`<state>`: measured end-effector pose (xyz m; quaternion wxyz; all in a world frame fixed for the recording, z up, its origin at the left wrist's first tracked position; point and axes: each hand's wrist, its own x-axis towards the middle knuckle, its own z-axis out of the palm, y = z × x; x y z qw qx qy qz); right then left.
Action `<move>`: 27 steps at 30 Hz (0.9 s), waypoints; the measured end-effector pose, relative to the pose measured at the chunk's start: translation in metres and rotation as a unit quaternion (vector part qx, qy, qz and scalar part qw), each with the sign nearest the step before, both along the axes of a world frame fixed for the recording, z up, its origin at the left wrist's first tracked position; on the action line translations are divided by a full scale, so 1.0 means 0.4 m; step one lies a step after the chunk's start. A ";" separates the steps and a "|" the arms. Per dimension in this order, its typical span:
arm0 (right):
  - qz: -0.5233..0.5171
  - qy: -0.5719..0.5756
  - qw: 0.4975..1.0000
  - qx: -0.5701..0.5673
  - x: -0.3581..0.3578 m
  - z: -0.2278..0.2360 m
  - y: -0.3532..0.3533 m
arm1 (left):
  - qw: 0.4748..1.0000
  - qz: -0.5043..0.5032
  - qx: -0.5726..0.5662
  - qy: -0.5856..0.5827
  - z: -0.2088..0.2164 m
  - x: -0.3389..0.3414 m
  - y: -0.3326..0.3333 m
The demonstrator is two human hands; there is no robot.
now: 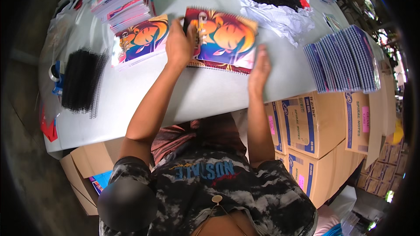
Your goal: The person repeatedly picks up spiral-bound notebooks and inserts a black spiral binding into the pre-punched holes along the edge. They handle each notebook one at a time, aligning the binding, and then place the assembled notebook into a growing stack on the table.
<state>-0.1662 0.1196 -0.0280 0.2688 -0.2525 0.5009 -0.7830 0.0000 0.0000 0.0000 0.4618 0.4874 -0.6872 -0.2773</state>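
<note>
Spiral notebooks [227,39] with a colourful cartoon cover lie over the table in front of me, one atop another. Wire coil shows along their upper and lower edges, with dark red cover beneath. My left hand [178,46] grips their left side, thumb on top. At the right edge, my right hand [261,65] is slightly blurred, its fingers stretched out along the side; whether it presses on the edge is hard to tell. Just left of my left hand lies a cover sheet stack [142,39] with the same picture.
Taller piles of printed booklets [131,6] stand far left. Black plastic coils [81,81] lie at left beside a tape dispenser [57,76]. Crumpled paper [280,17] holds a black tangle at the far right. Finished-looking notebooks [343,61] stand in a row above cardboard boxes [310,124].
</note>
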 end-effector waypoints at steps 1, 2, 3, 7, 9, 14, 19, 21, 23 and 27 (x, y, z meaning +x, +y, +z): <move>-0.024 0.018 0.999 0.043 -0.006 -0.053 -0.008 | 0.988 0.038 -0.098 -0.110 -0.054 -0.005 -0.004; -0.104 0.238 0.961 0.097 -0.005 -0.086 -0.014 | 0.953 0.080 -0.195 -0.217 -0.082 -0.012 -0.013; -0.134 0.292 0.941 0.109 0.017 -0.087 -0.007 | 0.962 0.056 -0.168 -0.207 -0.087 -0.002 -0.002; -0.161 0.295 0.923 0.189 0.023 -0.061 0.001 | 0.968 0.010 -0.149 -0.201 -0.048 0.015 0.036; -0.180 0.331 0.907 0.187 0.017 -0.052 -0.005 | 0.936 0.044 -0.279 -0.211 0.036 0.028 0.048; -0.167 0.342 0.907 0.179 0.021 -0.053 -0.006 | 0.884 0.005 -0.165 -0.437 -0.029 0.283 -0.016; -0.291 0.466 0.818 0.169 0.063 0.008 0.016 | 0.924 0.010 -0.139 -0.357 0.009 0.385 0.023; -0.233 0.444 0.864 0.048 0.106 0.015 0.043 | 0.999 -0.021 0.015 0.044 0.040 0.390 0.059; 0.044 0.049 0.996 -0.060 0.235 0.060 0.054 | 0.969 -0.040 0.016 0.242 0.125 0.339 0.154; 0.339 -0.299 0.870 -0.196 0.248 0.156 0.062 | 0.838 -0.205 0.160 0.480 0.142 0.311 0.324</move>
